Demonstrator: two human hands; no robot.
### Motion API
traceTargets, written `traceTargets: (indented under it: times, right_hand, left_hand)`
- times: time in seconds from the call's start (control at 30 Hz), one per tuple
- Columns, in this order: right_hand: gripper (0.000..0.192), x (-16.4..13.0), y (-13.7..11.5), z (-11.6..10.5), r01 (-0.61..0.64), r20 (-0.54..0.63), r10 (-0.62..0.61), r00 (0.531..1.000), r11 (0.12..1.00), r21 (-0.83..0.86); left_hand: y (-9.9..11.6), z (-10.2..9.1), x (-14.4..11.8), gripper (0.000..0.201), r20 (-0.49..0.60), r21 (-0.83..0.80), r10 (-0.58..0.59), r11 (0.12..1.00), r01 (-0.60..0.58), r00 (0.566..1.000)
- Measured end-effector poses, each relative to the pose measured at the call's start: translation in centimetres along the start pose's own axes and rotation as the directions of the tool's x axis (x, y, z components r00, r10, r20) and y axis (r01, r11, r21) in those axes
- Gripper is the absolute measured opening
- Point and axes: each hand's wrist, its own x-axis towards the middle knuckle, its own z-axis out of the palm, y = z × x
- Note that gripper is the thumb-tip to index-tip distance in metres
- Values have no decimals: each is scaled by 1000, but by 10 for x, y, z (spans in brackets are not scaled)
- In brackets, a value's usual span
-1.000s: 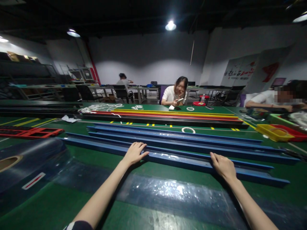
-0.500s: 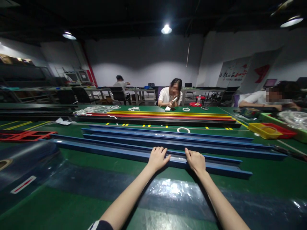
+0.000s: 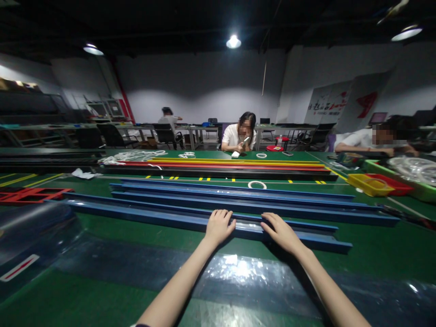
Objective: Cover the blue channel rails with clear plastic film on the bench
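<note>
A long blue U-shaped channel lies across the green table in front of me, its hollow facing up. My left hand grips it near the middle, fingers bent over the far side and thumb along the near side. Some distance to the right, my right hand touches the same channel with its fingers stretched out and apart. The undersides of both hands are hidden. Clear, shiny plastic sheeting is spread on the table beneath my forearms.
More blue channels lie just beyond. Farther back are yellow, red and black strips, a white ring and white cord. A plastic roll sits left, a yellow bin right. A co-worker sits opposite.
My right hand has loosened from a closed grip, its fingers now stretched over the channel. My left hand stays on the channel. The whole view has shifted slightly.
</note>
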Motion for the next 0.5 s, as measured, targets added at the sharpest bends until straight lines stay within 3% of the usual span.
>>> traceTargets:
  times: [0.1,0.17,0.27,0.37,0.5]
  right_hand:
    - [34,-6,-3,-14,52,-97,-42,994,993,104]
    - [30,-10,-10,-22,52,-89,-37,995,983,175]
    - [30,-19,-19,-26,9,81,-32,996,963,270]
    - [29,-29,-21,-22,-17,250,-59,966,957,291]
    - [27,-41,-15,-18,-36,323,-56,945,961,273]
  left_hand:
    - [1,-5,-2,34,11,-26,-1,1000,1,1000]
    - [2,-8,-6,34,0,-60,-3,998,3,1000]
    - [2,-11,-17,33,-22,-89,1,996,-3,1000]
    - [3,-12,-26,32,8,-78,21,997,-21,1000]
    - [5,-12,-33,35,56,-32,13,999,-11,998]
